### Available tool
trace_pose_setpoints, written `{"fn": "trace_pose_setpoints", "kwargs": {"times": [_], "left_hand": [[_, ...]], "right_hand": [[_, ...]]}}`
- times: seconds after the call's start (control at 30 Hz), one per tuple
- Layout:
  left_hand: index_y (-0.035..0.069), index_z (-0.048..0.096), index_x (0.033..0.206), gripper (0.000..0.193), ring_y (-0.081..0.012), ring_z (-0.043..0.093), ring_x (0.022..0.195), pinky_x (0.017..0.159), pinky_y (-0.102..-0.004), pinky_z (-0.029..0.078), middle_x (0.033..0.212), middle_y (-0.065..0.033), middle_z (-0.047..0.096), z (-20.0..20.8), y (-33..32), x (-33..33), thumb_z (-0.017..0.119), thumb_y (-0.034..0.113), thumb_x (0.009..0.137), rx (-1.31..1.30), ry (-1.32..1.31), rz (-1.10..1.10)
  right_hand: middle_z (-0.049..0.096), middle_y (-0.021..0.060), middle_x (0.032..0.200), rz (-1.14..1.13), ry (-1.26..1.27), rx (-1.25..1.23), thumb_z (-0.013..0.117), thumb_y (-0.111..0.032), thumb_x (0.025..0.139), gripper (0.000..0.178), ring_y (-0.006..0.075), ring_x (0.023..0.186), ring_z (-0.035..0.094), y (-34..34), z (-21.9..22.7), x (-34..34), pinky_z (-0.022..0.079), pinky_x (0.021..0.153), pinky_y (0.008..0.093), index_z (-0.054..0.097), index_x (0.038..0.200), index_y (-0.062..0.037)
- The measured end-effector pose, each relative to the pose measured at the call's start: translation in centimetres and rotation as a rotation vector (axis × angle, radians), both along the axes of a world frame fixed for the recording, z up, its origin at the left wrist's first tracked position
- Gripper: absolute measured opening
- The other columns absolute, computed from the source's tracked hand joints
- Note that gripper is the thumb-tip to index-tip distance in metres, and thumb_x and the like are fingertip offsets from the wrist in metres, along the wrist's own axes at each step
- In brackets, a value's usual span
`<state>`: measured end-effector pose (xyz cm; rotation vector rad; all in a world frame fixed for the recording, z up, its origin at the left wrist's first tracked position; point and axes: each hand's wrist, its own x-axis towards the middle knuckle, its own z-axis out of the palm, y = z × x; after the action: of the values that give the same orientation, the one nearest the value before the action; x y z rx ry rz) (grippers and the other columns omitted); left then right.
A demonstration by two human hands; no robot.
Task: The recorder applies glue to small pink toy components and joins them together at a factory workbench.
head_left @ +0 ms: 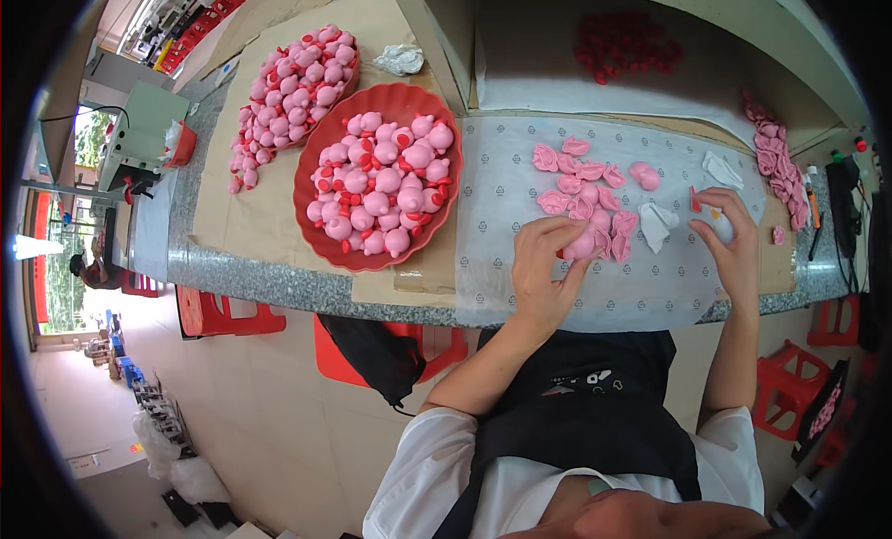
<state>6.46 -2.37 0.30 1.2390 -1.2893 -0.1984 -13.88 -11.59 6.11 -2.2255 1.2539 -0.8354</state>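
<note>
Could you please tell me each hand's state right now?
Left hand: closed on a pink rounded piece.
Right hand: fingers at a small red piece; grip cannot be told.

The desk [372, 307] spans the upper half of the frame. Left of centre on it stands a bowl [303, 190] holding figures [376, 181], with a heap [293, 93] behind it, upper left. Right of centre lies a sheet [483, 279] with loose pieces [556, 203] on it. The left hand [541, 274] is at their near side, the right hand [736, 242] farther right, a tissue [656, 225] between.
</note>
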Motion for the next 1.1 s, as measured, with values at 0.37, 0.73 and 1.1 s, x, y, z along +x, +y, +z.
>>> {"fn": "trace_pose_setpoints", "kwargs": {"times": [0.37, 0.73, 1.1], "left_hand": [[0.002, 0.055, 0.094, 0.032, -0.0172, 0.045, 0.067, 0.06, -0.0242, 0.037, 0.076, -0.007, 0.051, 1.8, 0.2, 3.9, 0.065, 0.004, 0.063, 0.135, -0.139, 0.147], [0.001, 0.051, 0.103, 0.039, -0.0131, 0.048, 0.079, 0.071, -0.022, 0.038, 0.087, -0.0064, 0.05, 1.9, 0.2, 5.2, 0.063, 0.001, 0.066, 0.209, 0.022, 0.125], [0.007, 0.052, 0.104, 0.038, -0.0298, 0.046, 0.088, 0.078, -0.0374, 0.036, 0.093, -0.0147, 0.05, 4.0, -5.8, 6.0, 0.061, 0.009, 0.066, 0.15, -0.661, 0.084]], "right_hand": [[0.055, 0.0148, 0.087, -0.016, 0.161, -0.241, 0.058, -0.016, 0.069, 0.026, 0.0301, 0.082, 0.052, -13.5, -4.4, 9.7, 0.042, 0.07, 0.0336, 0.054, 0.092, -0.0063], [0.056, 0.013, 0.084, -0.088, 0.168, -0.288, 0.06, -0.015, 0.069, 0.029, 0.0278, 0.076, 0.055, -13.3, -5.0, 7.5, 0.043, 0.065, 0.0354, 0.051, 0.094, -0.0036], [0.05, 0.0023, 0.071, -0.112, -0.793, 0.627, 0.055, -0.002, 0.07, 0.018, 0.007, 0.055, 0.046, 2.5, -4.0, -0.6, 0.038, 0.047, 0.019, 0.052, 0.088, 0.0]]}}
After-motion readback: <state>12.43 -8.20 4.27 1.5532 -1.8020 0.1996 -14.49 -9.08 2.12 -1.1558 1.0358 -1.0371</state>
